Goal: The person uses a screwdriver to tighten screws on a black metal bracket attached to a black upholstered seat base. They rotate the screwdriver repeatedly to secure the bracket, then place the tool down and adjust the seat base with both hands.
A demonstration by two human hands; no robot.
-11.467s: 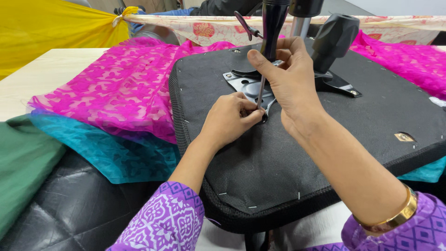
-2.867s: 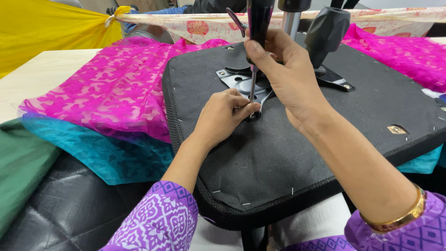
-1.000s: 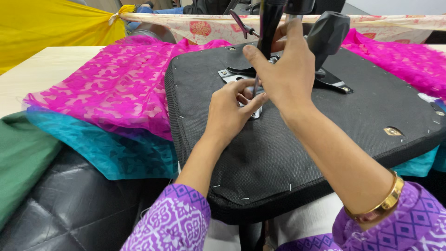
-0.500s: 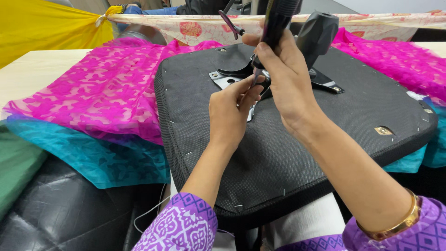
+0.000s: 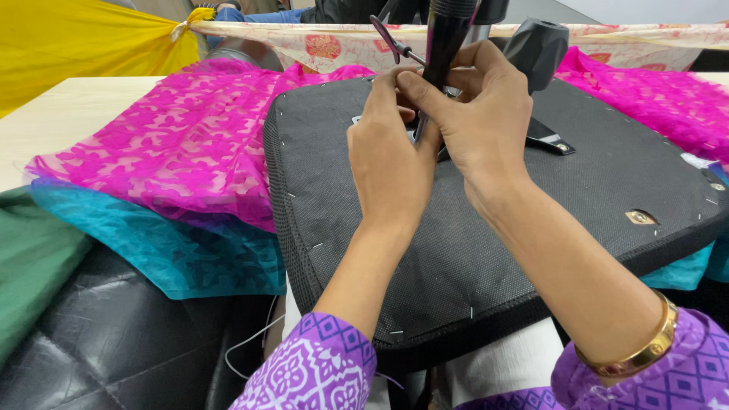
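Both hands at the black post on the upturned seat base

My right hand (image 5: 486,114) wraps narrowly around the black post (image 5: 444,38), whose long axis stands nearly upright, pointing up and slightly away from me. My left hand (image 5: 391,163) pinches closed at the post's foot, touching the right; what it grips is hidden. The post rises from the middle of the black seat base (image 5: 471,250), which lies over pink fabric (image 5: 182,159).

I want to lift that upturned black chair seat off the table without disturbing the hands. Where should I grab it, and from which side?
Probably the near rim of the black seat base, coming from below the front edge: it overhangs toward the person and is bare there. The left hand and right hand crowd the black column at the middle, and pink fabric borders the left edge.
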